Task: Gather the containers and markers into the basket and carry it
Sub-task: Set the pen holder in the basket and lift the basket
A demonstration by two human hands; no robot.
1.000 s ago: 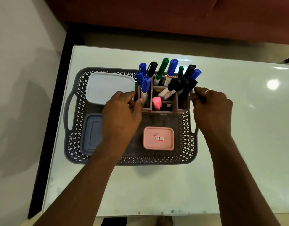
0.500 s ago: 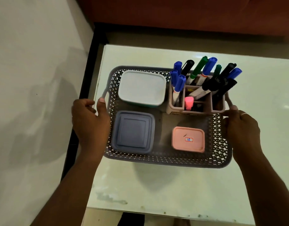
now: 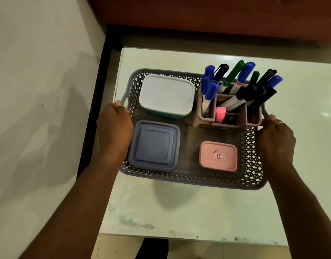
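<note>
A grey lattice basket [image 3: 190, 177] sits over the white table. Inside it are a white-lidded container [image 3: 166, 95] at back left, a blue-grey container [image 3: 154, 144] at front left and a small pink container [image 3: 218, 156] at front right. A brown divided holder [image 3: 230, 124] at back right carries several blue, black and green markers [image 3: 243, 81] and a pink highlighter [image 3: 220, 114]. My left hand [image 3: 114, 126] is closed around the basket's left handle. My right hand [image 3: 275, 139] is closed around the right handle.
The white glossy table [image 3: 179, 208] has its left edge just under the basket's left side. A black frame strip [image 3: 93, 101] and pale floor [image 3: 36, 109] lie to the left. A red-brown wall or furniture [image 3: 198, 14] runs along the back.
Both hands left the marker holder and went to the basket's side handles, closing on them. The basket now appears slightly raised, with a shadow beneath it.
</note>
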